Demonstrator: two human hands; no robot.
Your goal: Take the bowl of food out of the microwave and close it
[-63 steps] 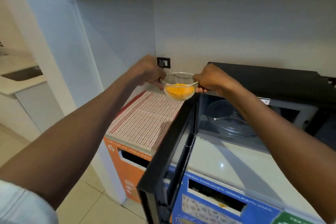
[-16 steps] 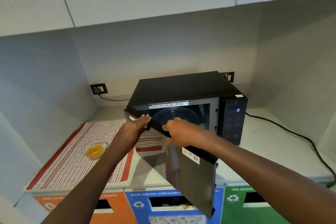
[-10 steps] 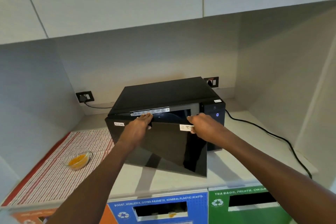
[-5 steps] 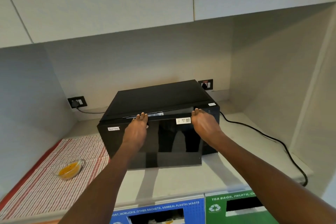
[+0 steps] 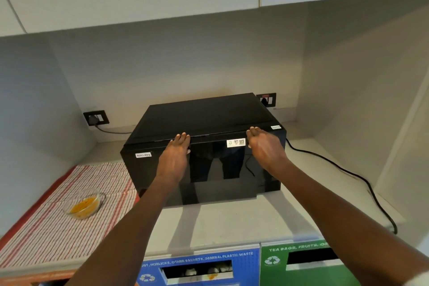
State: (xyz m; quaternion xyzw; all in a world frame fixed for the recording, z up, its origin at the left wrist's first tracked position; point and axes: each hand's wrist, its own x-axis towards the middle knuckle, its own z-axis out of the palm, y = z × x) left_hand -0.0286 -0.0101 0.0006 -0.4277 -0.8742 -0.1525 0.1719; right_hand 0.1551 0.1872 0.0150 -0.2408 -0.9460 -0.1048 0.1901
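Both hands, left hand (image 5: 173,160) & right hand (image 5: 264,147), flat, fingers spread on glossy black boxy microwave (image 5: 209,121) door.

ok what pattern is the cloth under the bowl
The cloth under the glass bowl is white with thin red stripes and a red border; the head view shows it.

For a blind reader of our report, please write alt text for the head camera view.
Both hands, left hand and right hand, lie flat and open on the shut door of a black microwave. A glass bowl of orange food sits on a striped cloth to its left.
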